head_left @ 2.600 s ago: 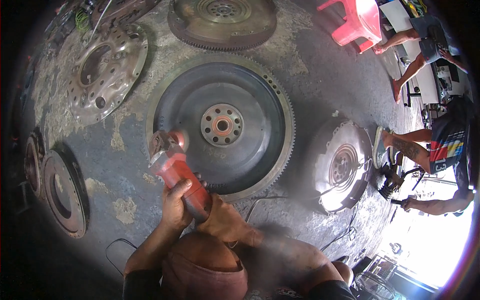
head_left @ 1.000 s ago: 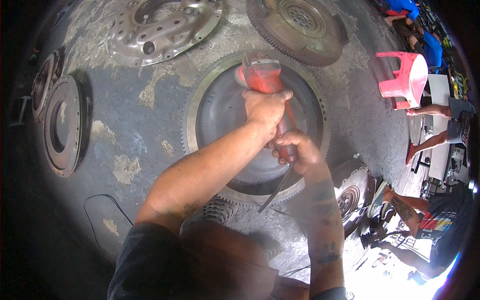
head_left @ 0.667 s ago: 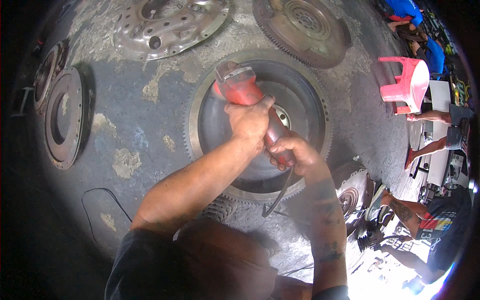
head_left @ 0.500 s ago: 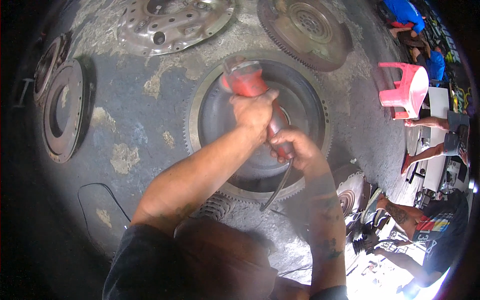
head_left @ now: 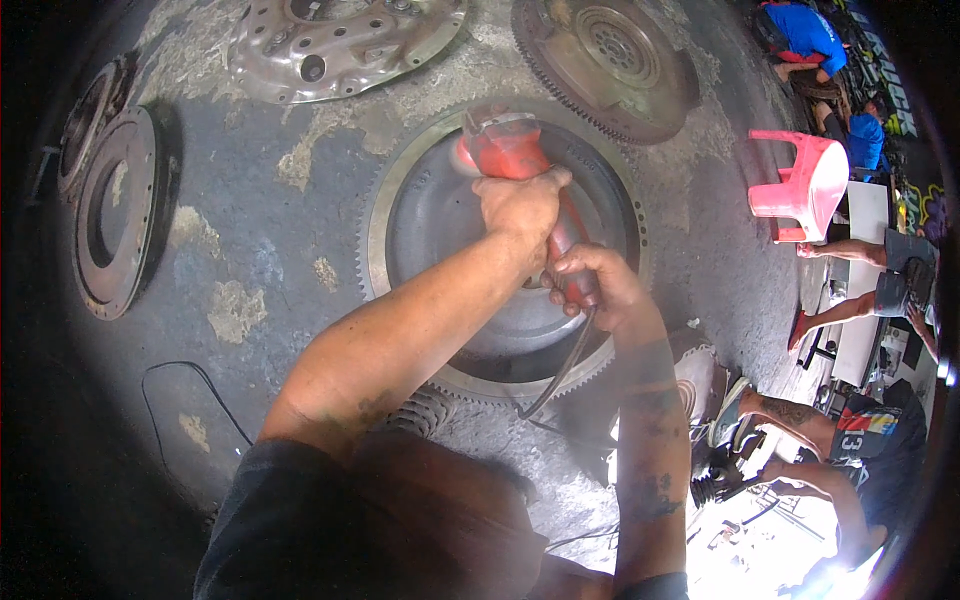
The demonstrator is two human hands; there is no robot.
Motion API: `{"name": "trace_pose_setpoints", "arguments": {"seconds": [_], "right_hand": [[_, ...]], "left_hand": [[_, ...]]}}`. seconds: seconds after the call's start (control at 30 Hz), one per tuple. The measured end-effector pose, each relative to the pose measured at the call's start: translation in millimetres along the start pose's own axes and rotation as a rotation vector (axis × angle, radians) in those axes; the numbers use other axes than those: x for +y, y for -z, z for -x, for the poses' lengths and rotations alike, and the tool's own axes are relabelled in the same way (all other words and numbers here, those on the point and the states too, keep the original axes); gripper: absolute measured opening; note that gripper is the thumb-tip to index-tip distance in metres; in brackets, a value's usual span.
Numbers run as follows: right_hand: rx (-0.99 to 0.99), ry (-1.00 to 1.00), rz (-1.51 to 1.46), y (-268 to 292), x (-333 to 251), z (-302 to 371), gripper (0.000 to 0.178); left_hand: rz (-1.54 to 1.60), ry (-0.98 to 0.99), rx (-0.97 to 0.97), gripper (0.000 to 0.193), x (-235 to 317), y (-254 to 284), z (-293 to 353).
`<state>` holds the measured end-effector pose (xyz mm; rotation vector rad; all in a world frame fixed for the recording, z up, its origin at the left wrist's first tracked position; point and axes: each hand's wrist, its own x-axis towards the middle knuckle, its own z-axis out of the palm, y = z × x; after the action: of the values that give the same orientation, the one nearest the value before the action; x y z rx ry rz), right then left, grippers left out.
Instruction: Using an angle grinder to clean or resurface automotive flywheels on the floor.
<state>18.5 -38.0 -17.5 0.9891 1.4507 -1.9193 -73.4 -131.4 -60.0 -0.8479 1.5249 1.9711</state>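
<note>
A red angle grinder [head_left: 508,152] is held over a large toothed flywheel [head_left: 415,180] that lies flat on the floor. My left hand [head_left: 522,208] wraps round the grinder's body just behind its head. Farther back, my right hand [head_left: 604,284] grips the rear end of the handle, where a dark cord [head_left: 572,362] comes out and hangs over the flywheel's near edge. The grinder's head is over the far part of the flywheel's dark inner face. Its disc is mostly hidden, so I cannot tell whether it touches the metal.
A clutch cover [head_left: 345,62] and a second flywheel [head_left: 620,50] lie beyond. A flat metal ring [head_left: 82,240] is at the left, near a loose cable [head_left: 205,372]. To the right stand a pink plastic stool [head_left: 815,185] and several people, one crouching person [head_left: 860,450] close by.
The grinder and both hands have shifted slightly to the right across the flywheel. Both hands keep their hold. The whole view has drifted a little.
</note>
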Motion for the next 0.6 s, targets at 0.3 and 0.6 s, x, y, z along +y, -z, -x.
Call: {"name": "trace_pose_setpoints", "arguments": {"seconds": [0.3, 0.6], "right_hand": [[-0.169, -0.070, 0.083, -14, 8, 11, 0.028], [-0.145, -0.022, 0.063, -21, 11, -2, 0.027]], "left_hand": [[0.183, 0.047, -0.032, 0.034, -5, 52, 33], [0.225, 0.031, -0.157, 0.040, 9, 47, 23]]}}
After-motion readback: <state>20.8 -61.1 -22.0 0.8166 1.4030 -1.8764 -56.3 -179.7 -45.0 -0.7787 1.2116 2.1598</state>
